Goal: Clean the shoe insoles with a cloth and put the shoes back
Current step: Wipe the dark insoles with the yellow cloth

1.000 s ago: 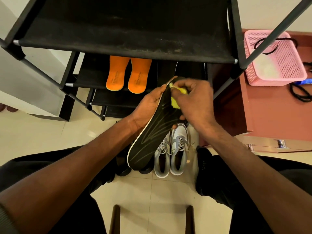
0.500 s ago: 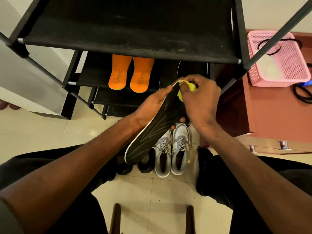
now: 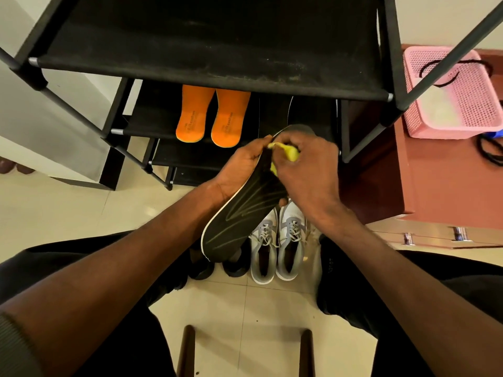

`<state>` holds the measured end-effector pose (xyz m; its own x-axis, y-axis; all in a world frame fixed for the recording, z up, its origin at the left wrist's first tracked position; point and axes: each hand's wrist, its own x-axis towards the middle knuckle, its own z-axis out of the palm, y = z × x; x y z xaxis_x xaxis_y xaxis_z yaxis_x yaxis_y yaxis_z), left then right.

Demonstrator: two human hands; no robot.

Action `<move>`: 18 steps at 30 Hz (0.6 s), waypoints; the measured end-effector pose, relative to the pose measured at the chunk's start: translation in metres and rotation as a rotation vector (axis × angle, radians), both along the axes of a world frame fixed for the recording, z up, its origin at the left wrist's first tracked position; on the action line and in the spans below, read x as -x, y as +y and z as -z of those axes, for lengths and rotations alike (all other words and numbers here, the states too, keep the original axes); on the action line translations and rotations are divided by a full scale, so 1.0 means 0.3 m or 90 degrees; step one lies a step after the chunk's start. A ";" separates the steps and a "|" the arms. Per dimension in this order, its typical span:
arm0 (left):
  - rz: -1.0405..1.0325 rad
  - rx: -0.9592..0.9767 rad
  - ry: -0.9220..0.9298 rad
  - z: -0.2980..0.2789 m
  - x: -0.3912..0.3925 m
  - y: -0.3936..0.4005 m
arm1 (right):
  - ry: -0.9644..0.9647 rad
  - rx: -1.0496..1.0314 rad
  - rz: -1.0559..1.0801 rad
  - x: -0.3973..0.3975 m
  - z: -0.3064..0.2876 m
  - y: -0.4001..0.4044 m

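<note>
L hand grips black insole. R hand pinches yellow cloth at 12 o'clock tip. Rub slow, hold insole tight.

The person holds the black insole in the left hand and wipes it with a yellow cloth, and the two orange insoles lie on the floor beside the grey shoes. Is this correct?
Not quite. The head view shows the two orange insoles lying on a shelf of the black shoe rack, not on the floor. The rest is right: the left hand holds the black insole, the right hand wipes with the yellow cloth.
</note>
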<state>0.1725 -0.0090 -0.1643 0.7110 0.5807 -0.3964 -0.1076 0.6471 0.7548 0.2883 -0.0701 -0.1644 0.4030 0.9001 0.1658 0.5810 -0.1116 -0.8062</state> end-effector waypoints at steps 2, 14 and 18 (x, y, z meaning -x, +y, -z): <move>0.073 0.019 -0.019 -0.003 -0.001 -0.011 | -0.004 0.004 0.069 -0.050 0.006 0.024; -0.061 -0.069 0.110 0.020 0.019 0.030 | 0.047 0.034 -0.150 0.035 -0.011 -0.040; -0.056 -0.039 0.119 0.010 0.011 0.031 | -0.005 0.022 -0.122 0.053 0.006 -0.041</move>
